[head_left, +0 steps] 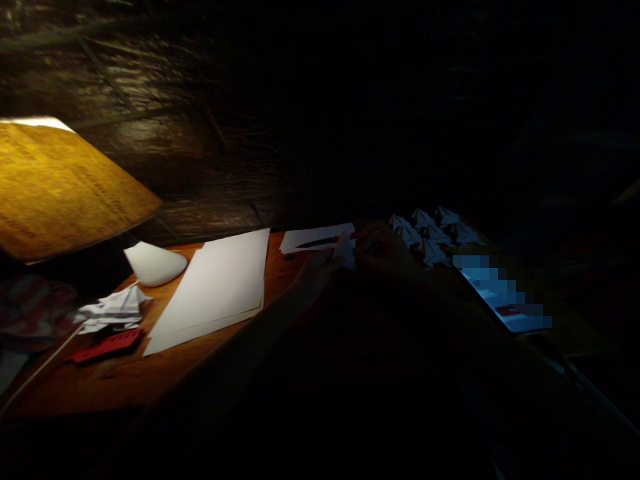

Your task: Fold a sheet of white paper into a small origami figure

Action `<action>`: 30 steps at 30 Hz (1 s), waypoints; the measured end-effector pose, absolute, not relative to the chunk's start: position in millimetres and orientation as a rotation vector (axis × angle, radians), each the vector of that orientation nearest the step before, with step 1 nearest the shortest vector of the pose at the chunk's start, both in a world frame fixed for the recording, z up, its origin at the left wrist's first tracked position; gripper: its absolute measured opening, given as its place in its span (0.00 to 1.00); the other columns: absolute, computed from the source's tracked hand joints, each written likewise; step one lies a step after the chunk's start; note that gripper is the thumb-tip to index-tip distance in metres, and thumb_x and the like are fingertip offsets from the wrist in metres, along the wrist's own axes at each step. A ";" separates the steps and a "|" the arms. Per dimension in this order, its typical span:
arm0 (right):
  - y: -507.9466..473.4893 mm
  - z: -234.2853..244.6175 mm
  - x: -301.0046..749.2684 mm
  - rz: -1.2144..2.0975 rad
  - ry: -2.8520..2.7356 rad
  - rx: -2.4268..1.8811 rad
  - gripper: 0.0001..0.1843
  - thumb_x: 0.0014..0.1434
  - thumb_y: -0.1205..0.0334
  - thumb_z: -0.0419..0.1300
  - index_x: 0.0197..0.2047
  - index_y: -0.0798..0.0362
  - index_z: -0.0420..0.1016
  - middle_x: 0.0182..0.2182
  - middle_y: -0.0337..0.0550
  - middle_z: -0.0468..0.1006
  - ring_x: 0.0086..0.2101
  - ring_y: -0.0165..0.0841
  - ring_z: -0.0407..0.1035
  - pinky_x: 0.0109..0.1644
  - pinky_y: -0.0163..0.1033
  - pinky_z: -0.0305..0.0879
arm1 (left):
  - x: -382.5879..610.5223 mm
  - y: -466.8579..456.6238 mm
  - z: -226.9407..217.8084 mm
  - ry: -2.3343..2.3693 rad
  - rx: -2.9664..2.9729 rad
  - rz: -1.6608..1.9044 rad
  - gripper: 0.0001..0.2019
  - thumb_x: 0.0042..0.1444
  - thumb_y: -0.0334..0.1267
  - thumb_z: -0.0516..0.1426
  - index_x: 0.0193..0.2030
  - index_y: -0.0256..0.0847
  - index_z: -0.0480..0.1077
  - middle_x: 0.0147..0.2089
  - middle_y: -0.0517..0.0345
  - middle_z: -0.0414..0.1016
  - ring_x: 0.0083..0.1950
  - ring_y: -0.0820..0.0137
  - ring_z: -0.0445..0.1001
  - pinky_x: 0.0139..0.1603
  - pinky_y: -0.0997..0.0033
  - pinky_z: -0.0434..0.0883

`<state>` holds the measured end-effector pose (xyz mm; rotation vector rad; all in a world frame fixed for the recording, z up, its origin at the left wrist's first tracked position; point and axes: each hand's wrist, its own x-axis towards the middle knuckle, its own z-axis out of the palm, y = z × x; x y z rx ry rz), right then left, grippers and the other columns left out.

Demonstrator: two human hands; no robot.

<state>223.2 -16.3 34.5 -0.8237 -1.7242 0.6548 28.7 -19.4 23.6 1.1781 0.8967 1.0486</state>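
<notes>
Near the middle of the table, my left hand (320, 264) is closed on a small folded piece of white paper (344, 251), thumb along its side. My right hand (381, 244) is in deep shadow at the paper's right edge, its fingers bent inward and closed at it; exact finger contact is hard to make out. Just behind my left hand, a knife (316, 243) with a dark blade lies on a small stack of white paper sheets (295, 239). Several folded paper figures (434, 235) stand in a group right of my right hand.
Large white sheets (220, 280) lie left on the wooden table (200, 363). Further left are a white lamp base (155, 264), a glowing lampshade (70, 187), crumpled-looking folded paper (115, 308) and a red object (107, 347). A lit, pixelated screen (493, 290) lies at right. A cord (43, 367) crosses the left corner.
</notes>
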 end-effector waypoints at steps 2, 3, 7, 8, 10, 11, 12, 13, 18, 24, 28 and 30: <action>-16.0 34.3 223.4 0.641 -1.737 -0.811 0.02 0.51 0.66 0.66 0.31 0.51 0.77 0.44 0.45 0.72 0.36 0.33 0.70 0.35 0.39 0.70 | 28.6 -19.0 23.4 0.911 1.194 1.043 0.17 0.47 0.44 0.70 0.41 0.36 0.78 0.39 0.53 0.81 0.39 0.66 0.77 0.43 0.67 0.72; -15.9 34.2 223.4 0.634 -1.739 -0.811 0.02 0.52 0.66 0.65 0.31 0.51 0.77 0.43 0.45 0.72 0.36 0.33 0.70 0.35 0.39 0.69 | 28.7 -18.5 23.1 0.913 1.208 1.039 0.18 0.47 0.45 0.70 0.41 0.36 0.78 0.39 0.53 0.82 0.39 0.66 0.78 0.43 0.67 0.72; -15.4 34.1 223.3 0.618 -1.758 -0.827 0.01 0.53 0.65 0.64 0.31 0.51 0.76 0.43 0.45 0.72 0.38 0.34 0.70 0.36 0.40 0.69 | 28.3 -16.8 21.4 0.912 1.268 1.057 0.14 0.50 0.44 0.68 0.40 0.37 0.79 0.39 0.52 0.81 0.40 0.66 0.78 0.45 0.66 0.72; -15.2 34.2 223.3 0.616 -1.763 -0.827 0.01 0.53 0.65 0.64 0.31 0.50 0.76 0.42 0.45 0.72 0.38 0.35 0.70 0.36 0.40 0.70 | 28.0 -16.5 21.1 0.920 1.278 1.061 0.13 0.51 0.43 0.68 0.39 0.37 0.79 0.39 0.52 0.81 0.39 0.66 0.77 0.44 0.66 0.72; -14.9 34.1 223.3 0.605 -1.766 -0.821 0.01 0.54 0.65 0.64 0.31 0.50 0.75 0.42 0.45 0.72 0.40 0.36 0.70 0.37 0.41 0.70 | 27.4 -15.8 20.4 0.956 1.302 1.056 0.12 0.51 0.43 0.68 0.37 0.37 0.79 0.37 0.53 0.81 0.38 0.67 0.77 0.42 0.67 0.71; -14.7 33.9 223.5 0.603 -1.770 -0.813 0.01 0.54 0.65 0.64 0.31 0.50 0.75 0.42 0.46 0.71 0.40 0.36 0.70 0.37 0.41 0.70 | 27.2 -15.6 20.1 0.978 1.316 1.055 0.12 0.51 0.43 0.68 0.36 0.36 0.79 0.36 0.53 0.81 0.36 0.67 0.76 0.41 0.68 0.71; -14.5 33.6 223.6 0.604 -1.776 -0.804 0.01 0.54 0.65 0.63 0.31 0.50 0.75 0.42 0.46 0.71 0.40 0.36 0.70 0.36 0.41 0.70 | 27.0 -15.4 19.8 0.997 1.329 1.057 0.11 0.51 0.43 0.68 0.35 0.36 0.79 0.35 0.53 0.81 0.35 0.68 0.76 0.40 0.68 0.71; -14.2 33.2 223.8 0.607 -1.783 -0.797 0.01 0.54 0.66 0.63 0.32 0.50 0.75 0.42 0.46 0.71 0.40 0.36 0.70 0.36 0.41 0.70 | 27.0 -15.3 19.6 1.009 1.339 1.064 0.11 0.51 0.42 0.68 0.35 0.36 0.79 0.35 0.53 0.81 0.35 0.68 0.75 0.39 0.69 0.71; -13.2 30.7 224.6 0.639 -1.787 -0.818 0.03 0.53 0.67 0.64 0.32 0.50 0.75 0.42 0.45 0.72 0.38 0.34 0.71 0.37 0.40 0.70 | 27.8 -16.5 20.1 1.001 1.374 1.097 0.09 0.52 0.41 0.67 0.32 0.37 0.80 0.33 0.53 0.81 0.33 0.69 0.75 0.36 0.69 0.71; -13.1 29.6 223.2 0.648 -1.778 -0.807 0.02 0.54 0.66 0.64 0.32 0.50 0.74 0.40 0.43 0.72 0.38 0.34 0.71 0.37 0.40 0.69 | 28.0 -18.7 23.8 0.999 1.375 1.092 0.08 0.52 0.40 0.66 0.34 0.38 0.80 0.36 0.52 0.82 0.37 0.65 0.77 0.41 0.65 0.74; -13.4 30.8 223.0 0.653 -1.776 -0.822 0.02 0.53 0.66 0.63 0.31 0.50 0.73 0.40 0.43 0.73 0.36 0.34 0.70 0.35 0.40 0.68 | 27.7 -19.4 24.8 1.002 1.377 1.106 0.08 0.52 0.41 0.66 0.34 0.39 0.81 0.37 0.53 0.83 0.38 0.65 0.78 0.41 0.66 0.75; -13.3 31.2 223.4 0.654 -1.786 -0.814 0.02 0.53 0.66 0.63 0.32 0.50 0.74 0.40 0.43 0.73 0.37 0.34 0.70 0.36 0.40 0.68 | 27.6 -19.8 25.3 1.005 1.373 1.107 0.09 0.51 0.42 0.66 0.35 0.38 0.80 0.36 0.53 0.83 0.38 0.65 0.78 0.41 0.67 0.74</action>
